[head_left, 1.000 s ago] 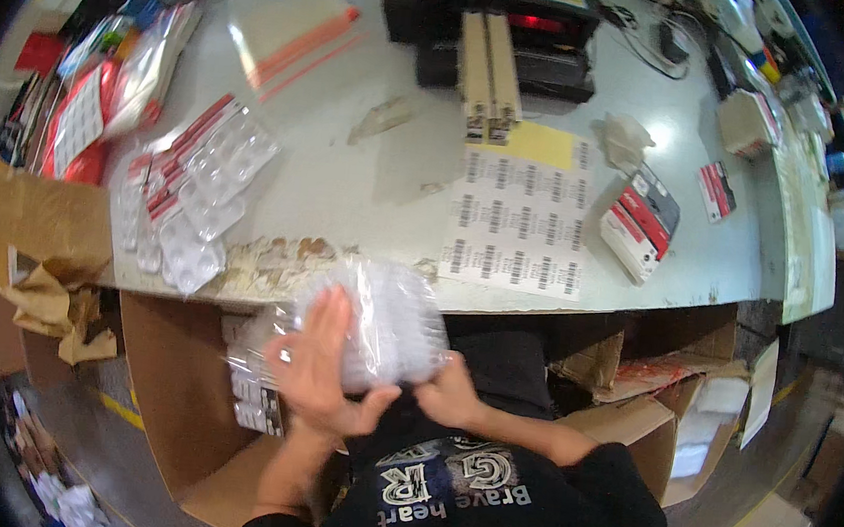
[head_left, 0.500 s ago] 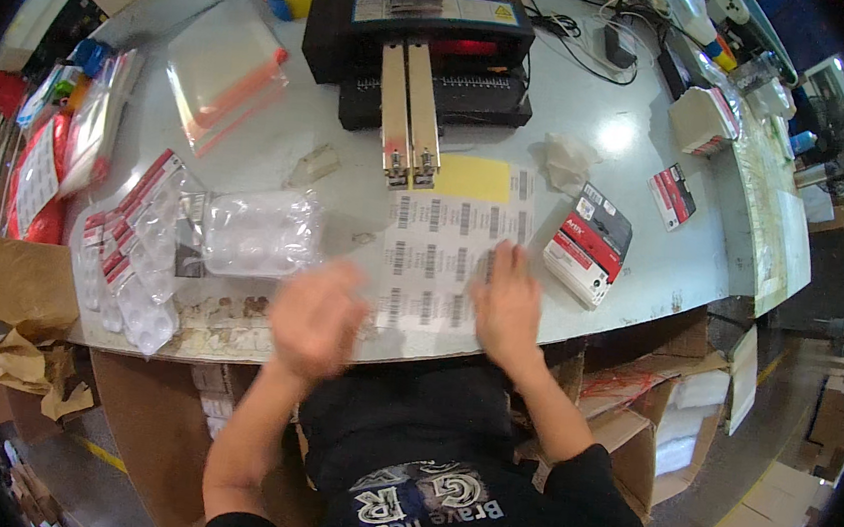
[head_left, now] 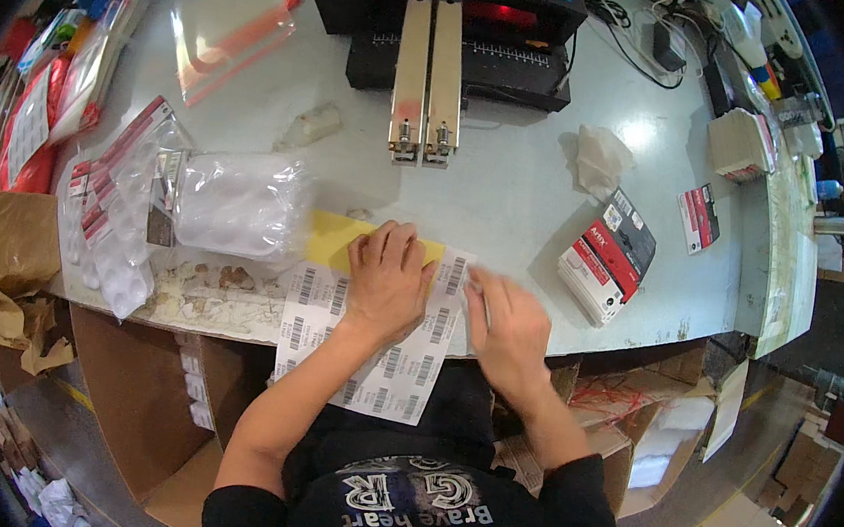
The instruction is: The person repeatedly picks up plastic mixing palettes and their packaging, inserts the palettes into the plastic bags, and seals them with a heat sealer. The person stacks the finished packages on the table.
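Observation:
A sheet of barcode labels (head_left: 388, 366) with a yellow strip (head_left: 332, 240) along its far end lies tilted across the table's front edge, its near part hanging over. My left hand (head_left: 387, 283) rests on it with curled fingers, gripping it near the yellow strip. Beside the sheet's far right corner is my right hand (head_left: 511, 334), its thumb and forefinger drawn together in a pinch at the edge. Those fingertips are slightly blurred, and whatever is between them is too small to make out.
A black machine (head_left: 458, 76) with two metal rails stands at the back. Left lie a clear-wrapped tray pack (head_left: 241, 206), blister packs (head_left: 113, 186) and clear bags (head_left: 226, 36). To the right are stacked red-and-black cards (head_left: 608, 255), a single card (head_left: 699, 218) and crumpled paper (head_left: 602, 161).
The label sheet has come toward me, turned and now overhangs the table edge. My left hand has moved right onto it; my right hand has shifted to its edge and pinched. The view has shifted.

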Demonstrator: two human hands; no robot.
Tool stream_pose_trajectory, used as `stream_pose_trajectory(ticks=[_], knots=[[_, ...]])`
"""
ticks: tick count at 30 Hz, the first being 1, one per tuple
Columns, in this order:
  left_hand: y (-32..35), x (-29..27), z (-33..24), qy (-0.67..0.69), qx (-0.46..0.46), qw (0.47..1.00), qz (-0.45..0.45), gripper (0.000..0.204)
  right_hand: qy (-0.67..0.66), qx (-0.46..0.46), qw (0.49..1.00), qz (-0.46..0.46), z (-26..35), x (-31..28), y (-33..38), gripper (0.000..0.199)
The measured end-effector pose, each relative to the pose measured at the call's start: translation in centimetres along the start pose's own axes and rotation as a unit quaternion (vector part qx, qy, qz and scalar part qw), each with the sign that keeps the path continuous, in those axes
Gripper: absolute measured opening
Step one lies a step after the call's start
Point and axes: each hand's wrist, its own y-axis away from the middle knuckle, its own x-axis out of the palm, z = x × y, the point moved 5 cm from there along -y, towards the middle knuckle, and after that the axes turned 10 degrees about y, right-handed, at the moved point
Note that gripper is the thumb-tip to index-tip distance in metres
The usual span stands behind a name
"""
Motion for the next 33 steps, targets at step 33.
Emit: stream_pose_trajectory(ticks=[33], knots=[[-4.3, -2.1, 1.0, 0.099, -0.053, 0.993, -0.040, 0.025, -0.281, 0.128, 0.886, -0.346, -9.0, -4.4, 2.3, 0.007]])
